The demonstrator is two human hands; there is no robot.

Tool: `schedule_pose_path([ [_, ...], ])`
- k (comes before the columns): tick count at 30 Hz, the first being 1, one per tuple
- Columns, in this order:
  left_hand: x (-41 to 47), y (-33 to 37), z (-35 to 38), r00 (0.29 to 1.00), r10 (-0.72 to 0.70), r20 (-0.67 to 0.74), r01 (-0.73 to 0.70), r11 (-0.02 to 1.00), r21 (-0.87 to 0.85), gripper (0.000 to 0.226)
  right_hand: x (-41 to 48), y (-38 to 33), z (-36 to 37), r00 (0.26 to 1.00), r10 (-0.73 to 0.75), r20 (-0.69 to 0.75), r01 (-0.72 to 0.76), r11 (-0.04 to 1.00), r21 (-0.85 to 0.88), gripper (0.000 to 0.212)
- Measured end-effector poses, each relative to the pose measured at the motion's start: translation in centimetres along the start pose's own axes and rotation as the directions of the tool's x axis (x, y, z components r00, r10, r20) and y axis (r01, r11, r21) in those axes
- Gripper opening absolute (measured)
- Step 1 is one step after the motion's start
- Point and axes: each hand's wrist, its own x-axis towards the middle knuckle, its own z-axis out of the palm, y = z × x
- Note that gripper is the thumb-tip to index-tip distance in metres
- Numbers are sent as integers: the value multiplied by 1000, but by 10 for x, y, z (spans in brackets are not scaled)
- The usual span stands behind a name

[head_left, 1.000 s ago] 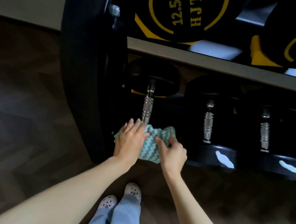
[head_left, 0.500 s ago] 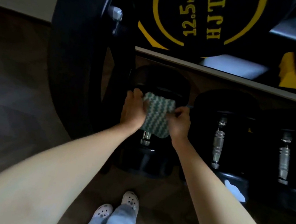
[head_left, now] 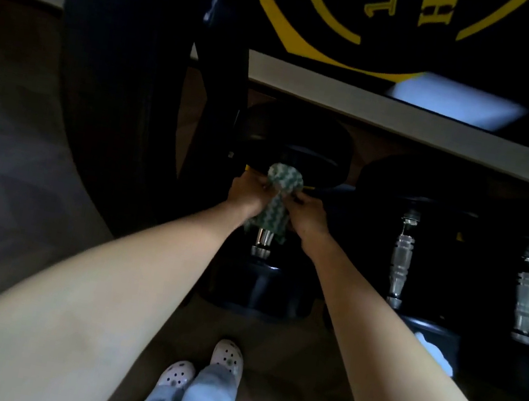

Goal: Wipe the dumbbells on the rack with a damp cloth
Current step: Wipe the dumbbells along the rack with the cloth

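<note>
Just right of the black rack upright (head_left: 117,90), your left hand (head_left: 246,192) curls its fingers around the left edge of the green zigzag cloth (head_left: 273,214). The cloth wraps the chrome handle (head_left: 262,240) of the leftmost lower-shelf dumbbell (head_left: 259,289), near its far head. Your right hand (head_left: 306,212) pinches the cloth's right edge. The neighbouring dumbbell (head_left: 401,256) lies just beside.

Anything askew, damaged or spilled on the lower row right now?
Nothing stands out. The dumbbells lie parallel in their row, and the cloth is wrapped round the leftmost handle. One white patch shows on a neighbour's near head; whether it is glare or a mark, I cannot tell.
</note>
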Motion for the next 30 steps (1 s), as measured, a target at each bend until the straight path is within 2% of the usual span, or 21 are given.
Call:
schedule_pose_path([
  [6,-11,-11,-1,994,-96,46,94,995,40,29,-9,11,-4,995,60,84,-53,996,-78,43],
  [9,-19,-19,0,993,-104,50,98,989,115,30,-16,18,-5,986,85,141,-70,992,-107,46],
  [12,-25,-22,-2,991,-115,68,97,969,228,31,-20,19,-8,975,106,195,-62,974,-217,41],
  [14,-28,-19,-4,988,-111,110,66,934,351,36,-24,18,-9,966,116,229,-52,962,-268,38],
  [16,-32,-15,-7,980,-114,161,29,890,455,40,-29,19,-11,955,134,265,-56,957,-284,27],
  [19,-38,-9,-11,967,-109,230,-38,831,555,38,-33,18,-11,953,144,268,-32,924,-382,43],
  [21,-41,-4,-15,949,-106,297,-99,794,599,35,-38,9,-15,949,164,268,-9,867,-499,47],
  [22,-41,-1,-16,937,-115,329,-119,782,612,34,-40,4,-16,946,172,274,9,831,-556,42],
  [24,-43,7,-22,908,-150,391,-143,767,626,36,-47,-10,-22,936,173,307,58,783,-619,19],
  [26,-45,17,-29,872,-192,450,-147,775,615,36,-54,-23,-30,918,191,346,54,807,-588,15],
  [27,-46,22,-33,859,-215,464,-106,813,573,35,-57,-28,-35,907,214,363,12,847,-532,13],
  [30,-45,38,-43,871,-221,438,40,922,386,30,-57,-35,-50,914,214,343,-143,965,-222,12],
])
